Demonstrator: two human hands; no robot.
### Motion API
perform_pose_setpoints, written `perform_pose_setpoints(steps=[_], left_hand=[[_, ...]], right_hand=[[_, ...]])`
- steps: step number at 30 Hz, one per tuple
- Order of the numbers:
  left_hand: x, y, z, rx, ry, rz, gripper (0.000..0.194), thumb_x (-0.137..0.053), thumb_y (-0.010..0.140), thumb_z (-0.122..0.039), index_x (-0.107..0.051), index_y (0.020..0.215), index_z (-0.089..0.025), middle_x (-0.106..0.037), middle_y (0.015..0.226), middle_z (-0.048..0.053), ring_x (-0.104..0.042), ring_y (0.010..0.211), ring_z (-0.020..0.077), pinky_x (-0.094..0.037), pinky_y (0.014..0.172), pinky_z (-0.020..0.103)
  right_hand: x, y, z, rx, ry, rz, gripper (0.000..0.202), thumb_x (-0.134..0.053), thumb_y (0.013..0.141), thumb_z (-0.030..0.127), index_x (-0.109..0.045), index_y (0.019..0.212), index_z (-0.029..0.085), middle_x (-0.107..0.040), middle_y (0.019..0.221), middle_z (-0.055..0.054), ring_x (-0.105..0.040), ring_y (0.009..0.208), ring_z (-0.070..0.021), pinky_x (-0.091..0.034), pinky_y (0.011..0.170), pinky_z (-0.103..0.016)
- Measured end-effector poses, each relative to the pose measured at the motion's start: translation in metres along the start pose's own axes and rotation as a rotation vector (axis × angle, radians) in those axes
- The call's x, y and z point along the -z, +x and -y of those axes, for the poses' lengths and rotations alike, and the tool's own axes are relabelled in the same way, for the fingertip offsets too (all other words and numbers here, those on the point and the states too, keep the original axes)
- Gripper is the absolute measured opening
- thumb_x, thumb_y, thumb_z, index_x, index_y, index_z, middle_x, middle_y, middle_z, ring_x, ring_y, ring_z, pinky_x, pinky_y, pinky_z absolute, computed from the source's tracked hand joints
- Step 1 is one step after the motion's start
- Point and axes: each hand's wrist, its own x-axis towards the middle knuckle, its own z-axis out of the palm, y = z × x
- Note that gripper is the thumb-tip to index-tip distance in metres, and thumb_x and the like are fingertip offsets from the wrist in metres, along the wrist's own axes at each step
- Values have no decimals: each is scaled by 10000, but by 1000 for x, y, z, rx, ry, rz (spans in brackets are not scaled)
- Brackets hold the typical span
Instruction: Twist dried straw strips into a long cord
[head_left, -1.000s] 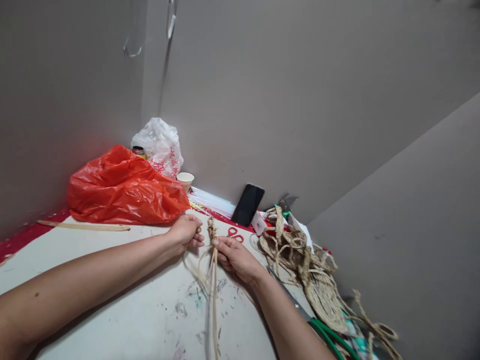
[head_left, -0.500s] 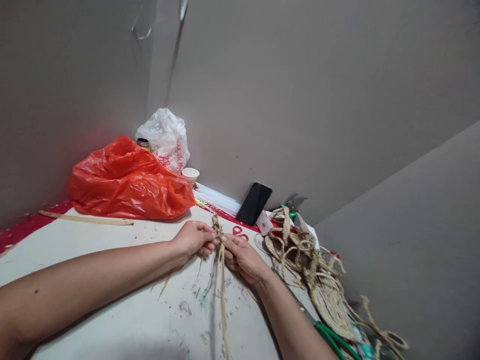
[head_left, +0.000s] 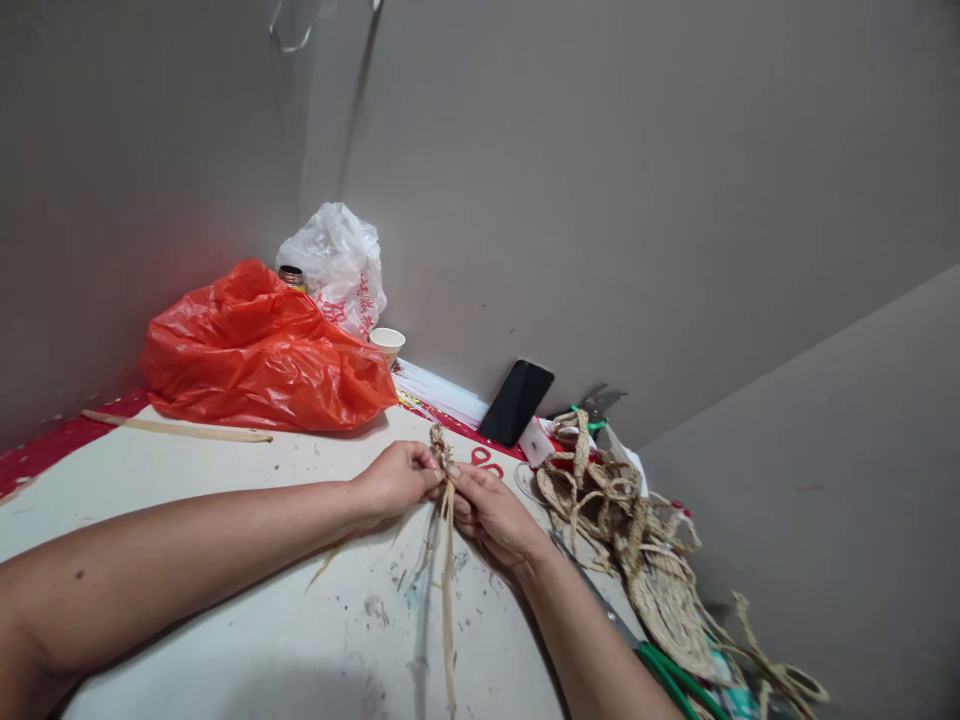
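Note:
Between my two hands is a short braid [head_left: 439,441] of dry, straw-coloured plant fibre, its knotted end pointing away from me. My left hand [head_left: 401,478] pinches it from the left with thumb and forefinger. From the right, my right hand [head_left: 491,510] grips the same braid, thumb on top, where the loose strands begin. A long flat fibre strand [head_left: 448,610] hangs from there toward me over the white table [head_left: 300,640]. The fingers hide part of the braid.
An orange plastic bag [head_left: 262,355], a white bag [head_left: 341,265] and a paper cup [head_left: 387,342] stand at the back left. A phone [head_left: 517,402] leans on the wall. Red-handled scissors [head_left: 486,460] lie beyond my right hand. Coiled braided rope [head_left: 660,590] and green handles [head_left: 671,680] are at right.
The whole view has shifted slightly. My left fingers have closed in nearer to the right thumb on the braid; both hands stay at nearly the same place.

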Motion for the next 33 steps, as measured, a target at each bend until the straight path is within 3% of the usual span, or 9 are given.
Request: perform_pose_setpoints(steps=[4, 10, 15, 21, 28, 33], left_hand=[[0, 0, -3, 122, -97, 80, 104, -546, 745, -152, -443, 747, -167, -538, 497, -33, -505, 432, 81, -413, 466, 192], [7, 1, -13, 182, 22, 75, 123, -582, 662, -135, -524, 767, -160, -454, 414, -78, -313, 308, 39, -206, 350, 158], [14, 8, -10, 54, 216, 51, 53, -590, 598, -135, -547, 569, -132, -531, 487, -25, -424, 433, 59, -312, 444, 178], [16, 13, -4, 4, 274, 93, 49, -579, 591, -168, -550, 560, -145, -540, 485, -26, -456, 452, 82, -337, 460, 192], [16, 10, -10, -10, 343, 50, 53, -549, 602, -161, -515, 562, -162, -484, 434, -48, -400, 412, 75, -280, 413, 188], [11, 4, -11, -42, 437, 15, 92, -553, 623, -179, -487, 561, -165, -476, 445, -47, -374, 423, 72, -253, 412, 189]], right_hand=[[-1, 0, 0, 4, -35, -12, 301, -601, 794, 444, -481, 723, 176, -340, 483, 92, -144, 377, -29, -92, 339, -159], [-2, 0, 0, -6, -82, -33, 327, -615, 779, 459, -449, 710, 186, -329, 475, 101, -141, 373, -30, -81, 338, -165], [-1, 1, -1, 17, -236, -70, 357, -571, 798, 498, -451, 681, 183, -305, 462, 99, -145, 369, -35, -72, 339, -189], [-3, -1, 3, -10, -235, -84, 342, -643, 742, 477, -494, 687, 174, -267, 433, 112, -138, 368, -32, -70, 343, -192], [-11, 2, 0, -49, -6, -216, 334, -734, 638, 396, -551, 572, 125, -461, 410, 57, -150, 330, 0, -66, 324, -168], [-20, 1, -2, -51, 80, -297, 291, -751, 606, 353, -595, 669, 116, -606, 556, 0, -182, 340, 5, -89, 312, -151]])
